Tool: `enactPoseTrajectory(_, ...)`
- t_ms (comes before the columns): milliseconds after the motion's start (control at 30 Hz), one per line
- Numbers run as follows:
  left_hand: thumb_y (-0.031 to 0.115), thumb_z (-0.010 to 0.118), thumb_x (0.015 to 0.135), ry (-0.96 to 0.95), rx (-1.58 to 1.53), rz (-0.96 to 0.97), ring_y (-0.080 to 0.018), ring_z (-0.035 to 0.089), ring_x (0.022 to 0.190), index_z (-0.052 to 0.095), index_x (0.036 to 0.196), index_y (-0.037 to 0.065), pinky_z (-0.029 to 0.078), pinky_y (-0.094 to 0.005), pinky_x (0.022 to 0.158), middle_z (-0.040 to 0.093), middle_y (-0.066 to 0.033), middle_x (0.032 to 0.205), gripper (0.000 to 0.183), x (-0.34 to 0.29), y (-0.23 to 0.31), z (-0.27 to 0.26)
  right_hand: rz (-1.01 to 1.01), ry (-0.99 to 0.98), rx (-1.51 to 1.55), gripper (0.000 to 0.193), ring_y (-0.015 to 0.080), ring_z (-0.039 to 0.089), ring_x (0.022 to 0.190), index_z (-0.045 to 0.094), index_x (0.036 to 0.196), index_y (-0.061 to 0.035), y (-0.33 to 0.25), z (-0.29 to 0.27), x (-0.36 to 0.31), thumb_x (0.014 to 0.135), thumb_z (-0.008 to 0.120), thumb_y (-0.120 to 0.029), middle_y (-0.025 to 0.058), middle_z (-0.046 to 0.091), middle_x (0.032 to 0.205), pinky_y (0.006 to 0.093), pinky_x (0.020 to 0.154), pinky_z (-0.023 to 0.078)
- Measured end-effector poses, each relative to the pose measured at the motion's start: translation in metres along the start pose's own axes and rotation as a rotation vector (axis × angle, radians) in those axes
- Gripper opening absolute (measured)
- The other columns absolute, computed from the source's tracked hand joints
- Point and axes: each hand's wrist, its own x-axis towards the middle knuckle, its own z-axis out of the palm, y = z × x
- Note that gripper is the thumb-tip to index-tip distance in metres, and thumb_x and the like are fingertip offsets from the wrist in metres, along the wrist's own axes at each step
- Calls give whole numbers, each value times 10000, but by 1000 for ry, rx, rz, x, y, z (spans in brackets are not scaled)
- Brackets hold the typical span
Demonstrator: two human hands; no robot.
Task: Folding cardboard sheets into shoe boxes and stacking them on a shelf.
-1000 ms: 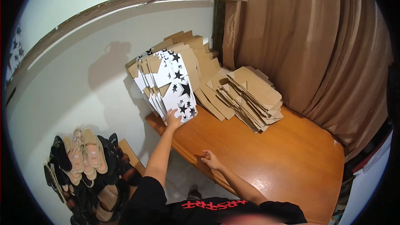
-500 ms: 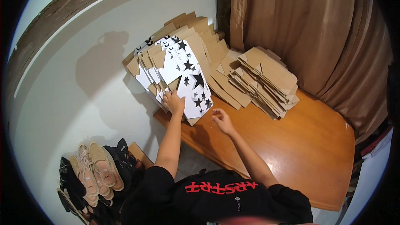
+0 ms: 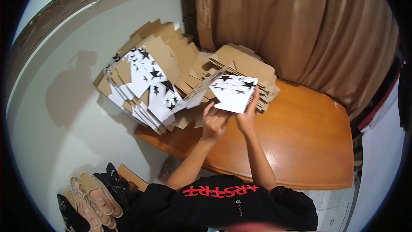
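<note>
In both hands I hold a flat cardboard box blank (image 3: pixel 234 94), white with black stars, raised above the table. My left hand (image 3: pixel 215 123) grips its near left edge, with fingers curled behind it. At the near right corner my right hand (image 3: pixel 247 119) has its fingers along the side. A section of the blank stands up toward the left, blurred by motion. Left of my hands leans a pile of similar star-printed blanks (image 3: pixel 138 89), some showing brown undersides. A stack of folded brown cardboard (image 3: pixel 251 64) lies just behind the held blank.
The wooden table (image 3: pixel 309 137) has a rounded right end. Tall brown cardboard sheets (image 3: pixel 161 45) lean near the white wall (image 3: pixel 38 116). A brown curtain (image 3: pixel 274 13) hangs behind the table. Several shoes (image 3: pixel 92 199) are gathered at the lower left.
A star-printed blank has come off the left pile and is now in both hands, further right. My left hand has left the pile; my right hand has closed on the blank. The view has shifted right.
</note>
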Motion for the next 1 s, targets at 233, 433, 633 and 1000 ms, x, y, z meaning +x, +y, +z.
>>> enactPoseTrajectory(233, 74, 603, 718, -346, -350, 225, -181, 486, 1156, 706, 879, 164, 183, -573, 1042, 656, 56, 890, 211, -25, 109, 81, 88, 303, -215, 563, 236, 417, 1144, 278, 1307, -3, 32, -201, -65, 838, 570, -108, 171, 367, 1284, 347, 965, 351)
enactPoseTrajectory(433, 108, 643, 726, -677, -632, 190, -196, 475, 1182, 687, 874, 137, 250, -561, 1018, 649, 53, 986, 156, -65, 199, 120, 523, 138, -504, 251, 169, 537, 935, 536, 1028, 16, 8, -334, -141, 833, 601, -129, 86, 586, 945, 313, 821, 431)
enactPoseTrajectory(633, 216, 673, 739, -852, -562, 176, -162, 529, 1096, 698, 857, 142, 297, -514, 1009, 656, 44, 979, 142, -85, 256, 142, 671, 178, -576, 351, 281, 540, 1024, 515, 1116, 61, 20, -390, -191, 888, 519, -206, 196, 579, 1087, 374, 865, 408)
enactPoseTrajectory(1000, 419, 624, 778, -845, -197, -583, -324, 472, 1120, 643, 1004, 36, 406, -424, 918, 548, -156, 1176, 445, -60, 208, 146, 579, 268, -746, 320, 383, 566, 941, 548, 1046, 59, 5, -436, -164, 885, 490, -211, 253, 597, 981, 403, 810, 429)
